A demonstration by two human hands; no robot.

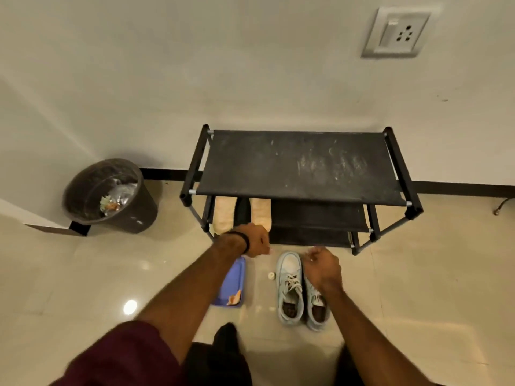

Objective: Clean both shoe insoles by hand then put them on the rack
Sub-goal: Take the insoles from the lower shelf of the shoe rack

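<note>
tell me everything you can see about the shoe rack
The shoe rack is a black frame of thin poles with plastic corner joints and what looks like dark fabric shelves, three tiers showing. It stands upright on the tiled floor against the wall. The top shelf is bare but smeared with pale dusty scuffs. Two tan insoles lie side by side at the left end of a lower shelf. The left hand hovers at that shelf's front edge; contact is unclear.
</note>
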